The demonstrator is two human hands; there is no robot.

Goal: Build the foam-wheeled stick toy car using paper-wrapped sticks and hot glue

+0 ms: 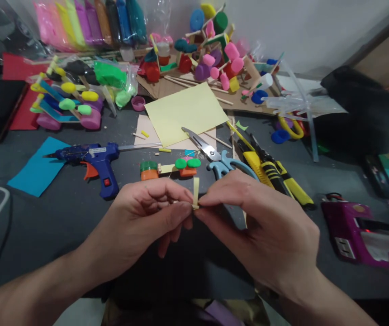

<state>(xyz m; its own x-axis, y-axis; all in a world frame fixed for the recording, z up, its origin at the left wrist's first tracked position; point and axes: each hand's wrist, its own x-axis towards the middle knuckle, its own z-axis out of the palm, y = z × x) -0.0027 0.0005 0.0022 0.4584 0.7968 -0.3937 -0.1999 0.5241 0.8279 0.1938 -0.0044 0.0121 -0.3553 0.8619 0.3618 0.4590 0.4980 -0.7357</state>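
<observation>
A small pale yellow strip [196,189] stands upright between my hands, with a short crosspiece at its lower end. My left hand [147,210] pinches the left side of that lower end between thumb and forefinger. From the right, my right hand [258,222] pinches the same piece with its thumb and forefinger. Just beyond my fingers lies a little model [168,169] with orange and green parts and a pale yellow strip. Behind my right hand rest scissors [215,156] with light blue handles, their blades pointing away to the left.
A blue glue gun [101,158] lies left on blue paper [35,174]. Yellow paper [186,111] is at the centre back. Yellow-black cutters [276,176] and a purple device [347,226] are at right. Colourful models [67,102] and clay packets [92,22] line the back.
</observation>
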